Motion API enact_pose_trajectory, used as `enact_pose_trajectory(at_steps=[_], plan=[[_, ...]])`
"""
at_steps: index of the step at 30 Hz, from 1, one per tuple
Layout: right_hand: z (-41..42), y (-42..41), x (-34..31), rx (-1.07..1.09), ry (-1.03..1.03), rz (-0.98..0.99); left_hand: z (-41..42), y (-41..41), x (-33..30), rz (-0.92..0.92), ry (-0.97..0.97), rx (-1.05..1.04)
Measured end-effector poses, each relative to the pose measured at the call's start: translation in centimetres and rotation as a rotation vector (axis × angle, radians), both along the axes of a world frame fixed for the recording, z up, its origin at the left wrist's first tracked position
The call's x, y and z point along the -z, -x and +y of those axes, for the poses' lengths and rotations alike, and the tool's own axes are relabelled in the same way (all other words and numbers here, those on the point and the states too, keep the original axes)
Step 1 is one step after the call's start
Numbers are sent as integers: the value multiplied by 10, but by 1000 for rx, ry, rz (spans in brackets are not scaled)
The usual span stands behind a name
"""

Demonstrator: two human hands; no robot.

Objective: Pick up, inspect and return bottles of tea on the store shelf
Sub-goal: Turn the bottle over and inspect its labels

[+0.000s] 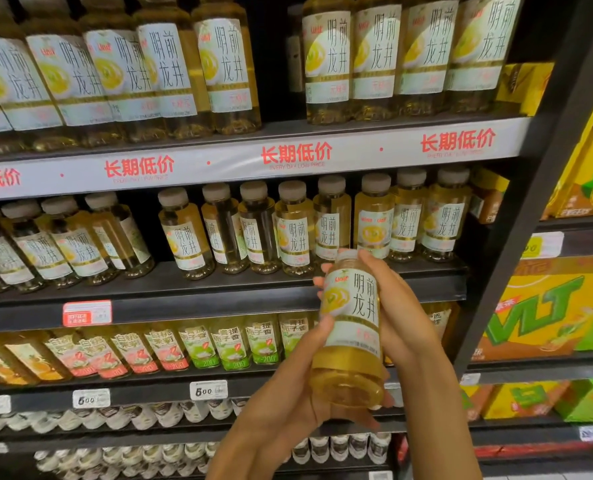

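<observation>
Left hand (284,403): cups the base, thumb up the label's edge, steadying.
Right hand (397,306): wraps the upper body from behind.
Tea bottle (352,327): held off the shelf, label facing the wearer, apparently for reading.
Middle shelf (218,299): matching bottles behind it.

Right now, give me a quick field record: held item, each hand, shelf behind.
held item: tea bottle, yellow liquid, white label facing camera, off the shelf
left hand: grips the bottle's lower part, thumb on the label
right hand: fingers wrapped behind the upper part
shelf: row of matching bottles, gaps in it
price tag: red, on shelf edge
</observation>
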State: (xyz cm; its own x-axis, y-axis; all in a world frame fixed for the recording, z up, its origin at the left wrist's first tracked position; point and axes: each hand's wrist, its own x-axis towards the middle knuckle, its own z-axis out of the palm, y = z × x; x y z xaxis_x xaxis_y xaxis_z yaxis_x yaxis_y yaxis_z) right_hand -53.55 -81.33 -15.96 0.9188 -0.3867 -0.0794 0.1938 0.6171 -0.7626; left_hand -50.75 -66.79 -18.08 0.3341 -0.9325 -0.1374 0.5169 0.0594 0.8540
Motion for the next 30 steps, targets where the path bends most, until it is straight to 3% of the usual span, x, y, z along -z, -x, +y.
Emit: enact_pose_trajectory(at_steps=[4,14,20,25,30], plan=[[-2,-6,8,-77,-64,125,-3,-2,3,64,27,-7],[-5,-13,16,-103,-92,109,-6,-5,7,96,20,-47],[-6,-12,13,30,115,38,-4,-10,13,51,-74,-61],[-3,-6,6,72,433,43,-7,-11,20,-113,-198,-178],[-3,-3,1,84,537,65,-13,-11,20,-250,-250,-288]])
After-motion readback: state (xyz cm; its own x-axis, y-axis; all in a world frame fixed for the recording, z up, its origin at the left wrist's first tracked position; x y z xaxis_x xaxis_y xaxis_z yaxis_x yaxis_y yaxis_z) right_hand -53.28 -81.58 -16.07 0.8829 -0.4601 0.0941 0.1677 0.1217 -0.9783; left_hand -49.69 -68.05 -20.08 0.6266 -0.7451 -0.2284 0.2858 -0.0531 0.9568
